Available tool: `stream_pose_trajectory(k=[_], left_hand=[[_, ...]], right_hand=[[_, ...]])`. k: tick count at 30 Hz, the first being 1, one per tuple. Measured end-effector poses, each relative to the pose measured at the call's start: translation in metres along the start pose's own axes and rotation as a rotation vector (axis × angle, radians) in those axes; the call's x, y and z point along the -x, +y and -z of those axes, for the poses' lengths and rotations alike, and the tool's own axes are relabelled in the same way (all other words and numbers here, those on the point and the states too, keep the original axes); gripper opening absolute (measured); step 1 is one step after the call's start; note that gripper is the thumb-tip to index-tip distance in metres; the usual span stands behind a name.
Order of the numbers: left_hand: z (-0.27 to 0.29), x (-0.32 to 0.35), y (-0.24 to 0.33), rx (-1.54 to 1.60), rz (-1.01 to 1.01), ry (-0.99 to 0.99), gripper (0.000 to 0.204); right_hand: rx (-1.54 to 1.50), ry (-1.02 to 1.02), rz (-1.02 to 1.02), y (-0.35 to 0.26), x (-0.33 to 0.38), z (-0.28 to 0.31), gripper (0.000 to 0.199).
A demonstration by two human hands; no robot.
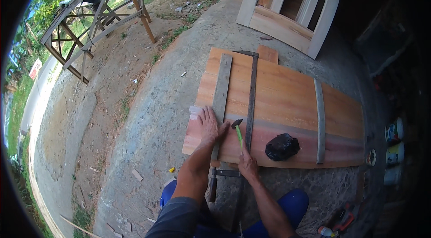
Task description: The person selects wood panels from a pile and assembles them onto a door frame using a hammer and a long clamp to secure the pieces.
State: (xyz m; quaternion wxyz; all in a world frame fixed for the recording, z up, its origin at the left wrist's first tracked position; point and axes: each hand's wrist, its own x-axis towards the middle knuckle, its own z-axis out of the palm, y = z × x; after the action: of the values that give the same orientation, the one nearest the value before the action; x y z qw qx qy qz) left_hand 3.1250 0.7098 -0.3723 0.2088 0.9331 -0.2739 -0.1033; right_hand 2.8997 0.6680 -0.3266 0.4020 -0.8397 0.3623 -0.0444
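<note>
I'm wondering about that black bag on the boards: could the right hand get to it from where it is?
Probably yes: the black bag lies just beside the right hand, nothing between, though that hand holds a hammer.

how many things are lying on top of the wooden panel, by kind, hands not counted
grey wooden strip: 1
long metal bar clamp: 1
curved metal band: 1
black plastic bag: 1
hammer with green handle, held over the panel by the right hand: 1
total: 5

The left hand lies flat on the panel beside the strip.
</note>
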Motion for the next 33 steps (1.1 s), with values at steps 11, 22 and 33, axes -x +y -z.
stream_pose_trajectory(k=[11,22,33], left_hand=[[-0.027,-0.01,-0.007,-0.111,-0.017,-0.009,0.08],[-0.045,-0.013,-0.018,-0.239,-0.115,-0.117,0.068],[-0.05,-0.016,-0.025,-0.396,-0.072,-0.132,0.07]], right_hand=[[0.021,0.064,0.281,-0.069,-0.089,0.001,0.063],[-0.195,0.055,0.069,-0.119,-0.211,-0.054,0.055],[-0.157,-0.047,0.227,-0.109,-0.201,-0.067,0.058]])
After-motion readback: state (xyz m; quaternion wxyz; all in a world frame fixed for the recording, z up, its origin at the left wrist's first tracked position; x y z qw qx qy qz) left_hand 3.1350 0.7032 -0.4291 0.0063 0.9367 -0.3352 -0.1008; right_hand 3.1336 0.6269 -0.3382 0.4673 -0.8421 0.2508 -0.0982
